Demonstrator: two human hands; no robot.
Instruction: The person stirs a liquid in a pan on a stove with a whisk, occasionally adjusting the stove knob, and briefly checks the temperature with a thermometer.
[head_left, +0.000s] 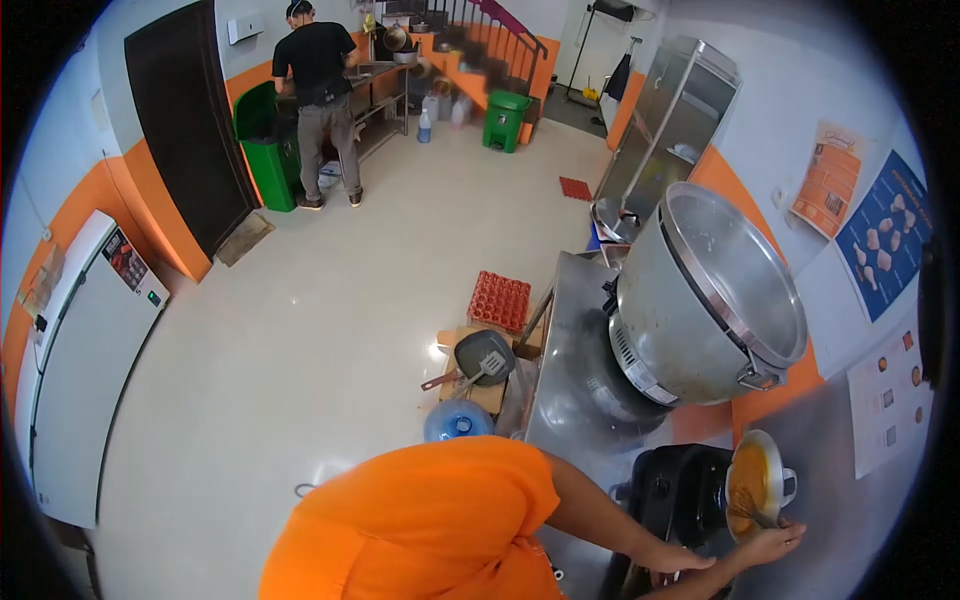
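A metal pot (763,437) of thick orange-yellow liquid (752,474) sits at the lower right, on or beside a black stove (676,483). My right hand (773,542) is closed on the handle of a wire whisk (744,504), whose wires dip into the liquid. Lower and further left, my left hand (672,560) is close to the stove's front, partly covered by my right forearm. Its fingers are mostly hidden, so what they touch does not show.
A very large metal cooker (655,325) stands on the steel counter (568,345) beyond the stove. Beside the counter are a pan (484,350), a blue water jug (455,420) and red egg trays (499,301). Another person (316,65) stands far off by a green bin (271,165).
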